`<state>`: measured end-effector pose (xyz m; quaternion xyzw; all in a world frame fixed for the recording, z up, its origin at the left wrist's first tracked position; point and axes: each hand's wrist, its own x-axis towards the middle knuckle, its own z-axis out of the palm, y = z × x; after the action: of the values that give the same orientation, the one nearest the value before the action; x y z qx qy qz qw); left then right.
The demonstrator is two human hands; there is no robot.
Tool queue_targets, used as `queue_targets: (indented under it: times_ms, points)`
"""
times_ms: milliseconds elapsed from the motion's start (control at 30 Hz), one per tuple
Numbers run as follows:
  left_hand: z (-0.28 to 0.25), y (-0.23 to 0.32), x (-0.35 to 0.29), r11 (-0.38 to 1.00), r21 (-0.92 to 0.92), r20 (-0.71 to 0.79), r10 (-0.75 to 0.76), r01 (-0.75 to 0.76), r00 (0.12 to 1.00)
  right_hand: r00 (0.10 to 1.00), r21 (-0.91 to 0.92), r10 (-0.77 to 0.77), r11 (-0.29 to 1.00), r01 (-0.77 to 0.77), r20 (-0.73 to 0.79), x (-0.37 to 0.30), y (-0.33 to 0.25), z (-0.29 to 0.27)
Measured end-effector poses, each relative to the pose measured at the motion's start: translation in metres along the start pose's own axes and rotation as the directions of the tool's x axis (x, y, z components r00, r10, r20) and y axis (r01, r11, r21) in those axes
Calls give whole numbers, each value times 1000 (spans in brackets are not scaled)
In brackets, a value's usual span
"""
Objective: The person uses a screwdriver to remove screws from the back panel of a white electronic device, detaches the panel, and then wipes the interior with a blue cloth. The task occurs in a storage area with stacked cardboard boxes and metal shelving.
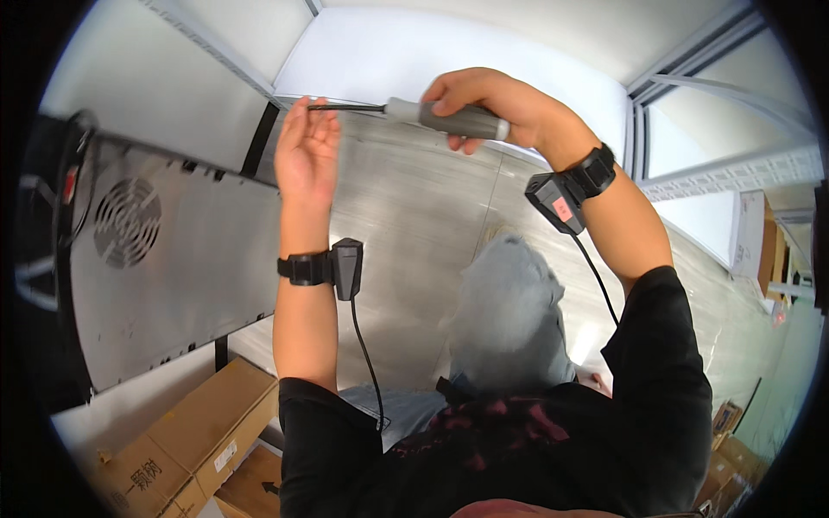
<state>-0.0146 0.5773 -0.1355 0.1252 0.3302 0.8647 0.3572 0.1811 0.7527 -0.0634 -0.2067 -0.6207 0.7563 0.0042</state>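
Above the floor (pixel 406 190), the right hand (pixel 495 93) grasps the screwdriver (pixel 406 110); the left hand (pixel 309 155) touches its tip, whether pinching I can't tell. A slipping right grip could jab the left hand.

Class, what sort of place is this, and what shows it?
Probably a workshop or equipment room: the right hand holds a screwdriver, with a vented metal panel and a cardboard box at left.
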Motion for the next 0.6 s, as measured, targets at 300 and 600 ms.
queue_targets:
  times_ms: [300,600]
  points:
    - [-28,-230,122,866,345,-312,-257,362,914,976,371,208,913,-168,-69,67,196,-213]
    - [-32,-351,165,23,1000,-8,-11,8,1000,921,627,281,777,-54,-269,66,293,-242]
